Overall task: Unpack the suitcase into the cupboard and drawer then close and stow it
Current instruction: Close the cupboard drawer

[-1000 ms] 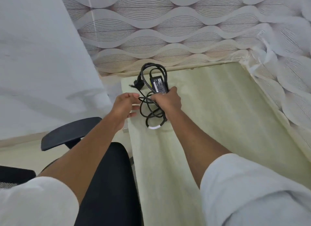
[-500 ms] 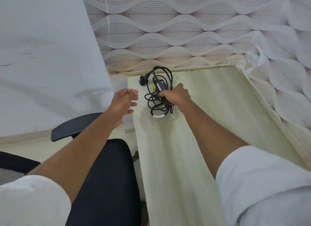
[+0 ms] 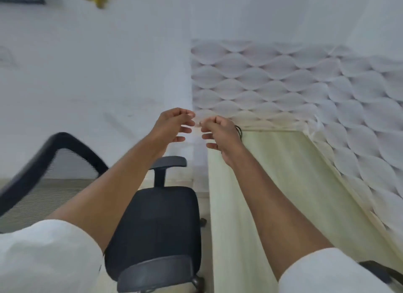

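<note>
Head view: the right hand (image 3: 220, 133), which half a second ago was gripping the black charger cable on the desk, has let go of it and lifted. It now hovers with loosely curled fingers, holding nothing, over the desk's far left corner. The left hand (image 3: 174, 124) has risen too and hangs beside it, fingers relaxed and empty, just off the desk's left edge, fingertips near the right hand's but apart. Only a sliver of the charger cable (image 3: 239, 131) shows, lying on the desk (image 3: 283, 183) at its far edge behind the right hand. The camera has tipped up, so more white wall and the office chair (image 3: 157, 223) are now visible.
</note>
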